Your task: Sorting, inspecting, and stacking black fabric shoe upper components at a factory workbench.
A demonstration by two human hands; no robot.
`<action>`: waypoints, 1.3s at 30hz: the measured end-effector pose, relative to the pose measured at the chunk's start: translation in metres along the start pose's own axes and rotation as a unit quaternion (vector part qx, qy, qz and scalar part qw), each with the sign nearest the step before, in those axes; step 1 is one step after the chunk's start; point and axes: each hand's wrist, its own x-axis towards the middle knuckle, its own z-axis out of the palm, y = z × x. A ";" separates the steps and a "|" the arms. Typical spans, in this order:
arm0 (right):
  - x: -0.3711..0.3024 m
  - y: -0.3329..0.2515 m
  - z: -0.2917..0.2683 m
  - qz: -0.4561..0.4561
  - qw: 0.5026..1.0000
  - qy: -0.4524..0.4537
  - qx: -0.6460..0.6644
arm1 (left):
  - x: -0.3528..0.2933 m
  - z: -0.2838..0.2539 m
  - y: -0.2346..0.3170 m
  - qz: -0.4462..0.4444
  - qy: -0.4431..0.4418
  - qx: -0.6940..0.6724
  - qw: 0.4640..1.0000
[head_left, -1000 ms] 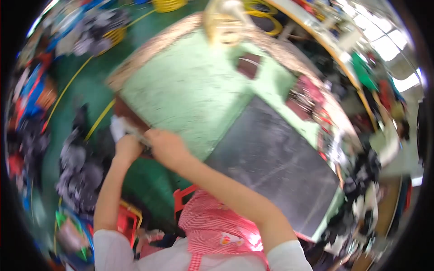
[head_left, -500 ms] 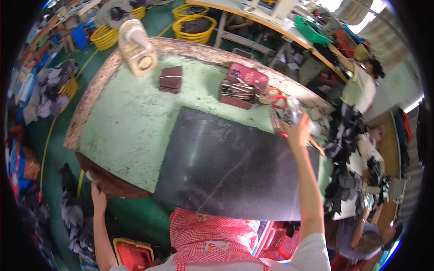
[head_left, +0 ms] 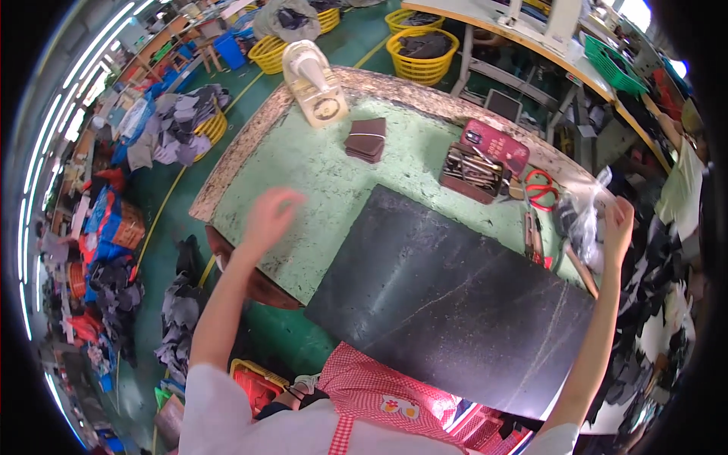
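Note:
Above the left part of the green worktable (head_left: 250, 189) is my left hand (head_left: 271, 218), smeared by motion; its finger state is unclear. Below it, a dark brown sheet (head_left: 269, 290) hangs at the table's near left edge. My right hand (head_left: 619, 224) is at the table's right side, fingers curled against a clear plastic bag (head_left: 585, 231). A wooden-handled tool (head_left: 581, 269) lies beside that bag. Red-handled scissors (head_left: 541, 191) and a red-and-dark hand tool (head_left: 534, 236) lie to its left. The large black board (head_left: 447, 303) lies in front of me.
A banded stack of brown pieces (head_left: 366, 139) lies near a cream glue bottle (head_left: 315, 83). An opened tin (head_left: 474, 173) holds many metal tools. Yellow baskets (head_left: 422, 64) of dark material stand beyond the table. Dark scraps (head_left: 644, 334) are heaped at the right.
My left hand has left the brown sheet and risen over the table. My right hand has shifted to the right side of the plastic bag. The whole view has turned left.

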 end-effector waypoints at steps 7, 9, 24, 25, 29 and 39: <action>-0.097 -0.075 0.045 -0.006 0.976 -0.213 0.036 | 0.126 0.131 0.022 -0.006 0.051 0.158 0.986; -0.120 -0.080 0.052 0.055 0.964 -0.246 0.084 | 0.144 0.141 0.016 -0.046 0.027 0.168 0.984; -0.160 -0.071 0.064 -0.165 0.955 -0.242 -0.040 | -0.075 0.106 0.172 -0.022 0.055 -0.087 0.994; -0.160 -0.069 0.063 -0.158 0.958 -0.236 -0.051 | -0.096 0.100 0.173 -0.023 0.063 -0.082 0.994; -0.159 -0.068 0.061 -0.153 0.964 -0.212 -0.037 | -0.198 0.089 0.158 -0.084 0.091 0.003 0.992; -0.149 -0.035 0.067 -0.177 0.946 -0.263 -0.059 | -0.408 0.130 0.119 -0.349 0.089 -0.120 0.925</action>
